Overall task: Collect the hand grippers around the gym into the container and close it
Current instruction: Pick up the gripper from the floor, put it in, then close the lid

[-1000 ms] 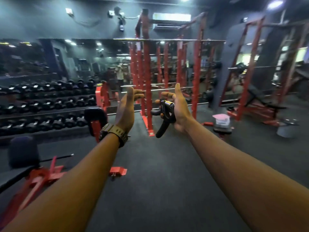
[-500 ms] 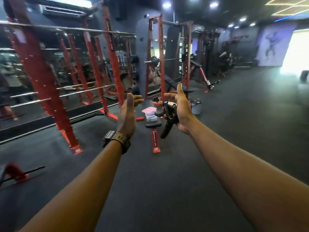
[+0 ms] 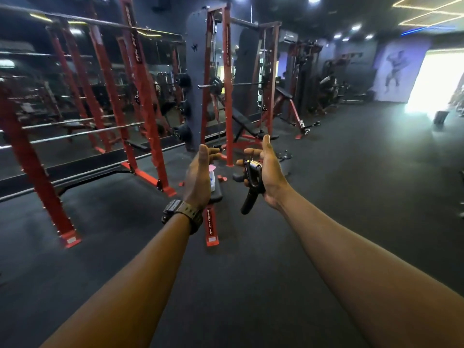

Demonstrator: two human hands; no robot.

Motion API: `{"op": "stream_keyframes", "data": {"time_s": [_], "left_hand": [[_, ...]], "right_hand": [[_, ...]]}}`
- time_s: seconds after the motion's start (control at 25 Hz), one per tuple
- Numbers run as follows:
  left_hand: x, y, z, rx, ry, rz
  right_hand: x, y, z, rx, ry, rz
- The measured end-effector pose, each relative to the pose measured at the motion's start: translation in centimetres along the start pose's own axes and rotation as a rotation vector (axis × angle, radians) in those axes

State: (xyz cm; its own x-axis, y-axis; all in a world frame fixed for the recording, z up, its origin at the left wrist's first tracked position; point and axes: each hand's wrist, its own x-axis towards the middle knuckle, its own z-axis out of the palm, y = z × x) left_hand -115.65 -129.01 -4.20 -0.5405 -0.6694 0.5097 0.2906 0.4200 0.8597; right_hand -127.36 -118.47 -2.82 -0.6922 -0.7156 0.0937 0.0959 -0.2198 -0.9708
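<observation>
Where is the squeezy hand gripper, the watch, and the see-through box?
hand gripper [image 3: 251, 183]: head view, on its black handle in the right hand.
wristwatch [image 3: 182, 212]: head view, on its strap.
clear container [image 3: 212, 181]: head view, on its visible side behind the left hand.

1. Dark rubber floor [image 3: 351, 197] spreads out ahead of me and off to my right.
2. Red power racks [image 3: 143, 96] stand in a row on my left, with steel bars running across them.
3. Further ahead, an adjustable bench [image 3: 247, 124] sits tilted inside a red frame.
4. A bench with a black pad [image 3: 216, 194] and a red foot [image 3: 211, 229] stands on the floor close ahead.
5. On the far right wall, a mural [image 3: 394, 71], possibly a bodybuilder figure, hangs beside a bright doorway [image 3: 437, 81].
6. Small ceiling lights [image 3: 356, 27] glow overhead.
</observation>
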Motion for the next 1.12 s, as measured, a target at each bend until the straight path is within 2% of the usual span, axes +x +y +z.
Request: {"op": "stream_keyframes", "data": {"time_s": [0.24, 0.48, 0.72, 0.88, 1.12], "left_hand": [[16.1, -11.4, 2.1, -0.054, 0.03, -0.016], [30.8, -19.2, 3.6, -0.069, 0.055, -0.057], [42.9, -30.2, 8.1, 0.026, 0.128, -0.095], [51.5, -36.8, 10.8, 0.068, 0.232, -0.16], [61.8, -47.0, 12.8, 0.085, 0.295, -0.188]], "right_hand": [[18.1, 3.0, -0.6, -0.094, 0.026, 0.009], [34.9, 3.7, -1.8, -0.067, 0.016, 0.017], [53.2, 8.3, -5.5, -0.064, -0.061, 0.045], [65.2, 11.0, -7.6, -0.084, -0.149, 0.139], [80.9, 15.7, -7.4, -0.094, -0.25, 0.234]]}}
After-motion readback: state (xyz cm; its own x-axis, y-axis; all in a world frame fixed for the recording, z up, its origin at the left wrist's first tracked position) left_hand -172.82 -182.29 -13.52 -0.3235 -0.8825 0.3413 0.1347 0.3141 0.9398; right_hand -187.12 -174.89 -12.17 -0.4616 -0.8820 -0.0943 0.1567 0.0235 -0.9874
